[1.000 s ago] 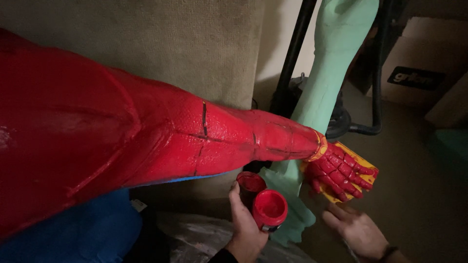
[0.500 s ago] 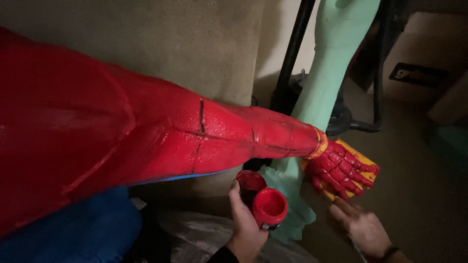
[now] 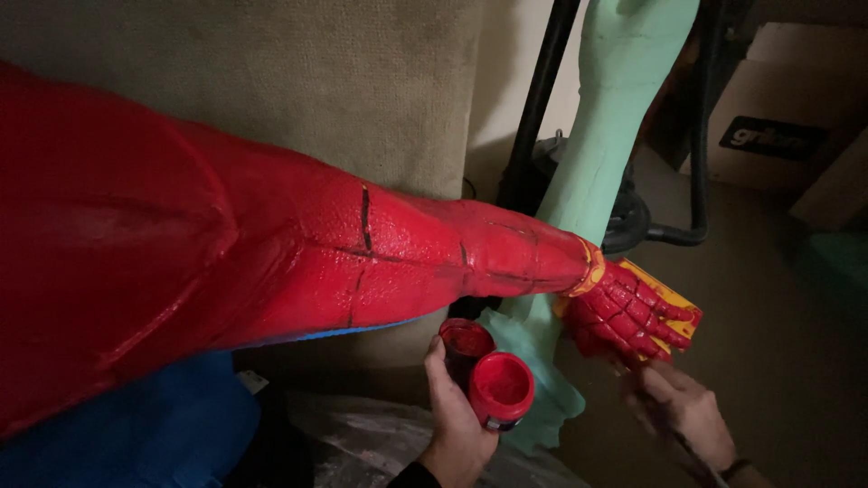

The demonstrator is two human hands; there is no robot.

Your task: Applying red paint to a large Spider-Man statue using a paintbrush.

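Observation:
A large figure's glossy red arm (image 3: 362,253) reaches across from the left. It ends in a red hand with yellow trim (image 3: 628,312). Just below the forearm, my left hand (image 3: 457,434) holds a small open jar of red paint (image 3: 466,343) together with its red lid (image 3: 500,389). My right hand (image 3: 683,411) is blurred. It sits right under the figure's red fingers, curled around what looks like a thin dark brush handle (image 3: 701,461).
A pale green unpainted arm (image 3: 615,117) stands upright behind the red hand, its base by the jar. A black metal stand (image 3: 533,108) and a cardboard box (image 3: 787,108) lie beyond. A blue part of the figure (image 3: 117,425) and crumpled plastic sheet (image 3: 362,443) lie below.
My right hand has moved up and left, closer to the underside of the figure's red hand. My left hand and the jar have stayed almost in place.

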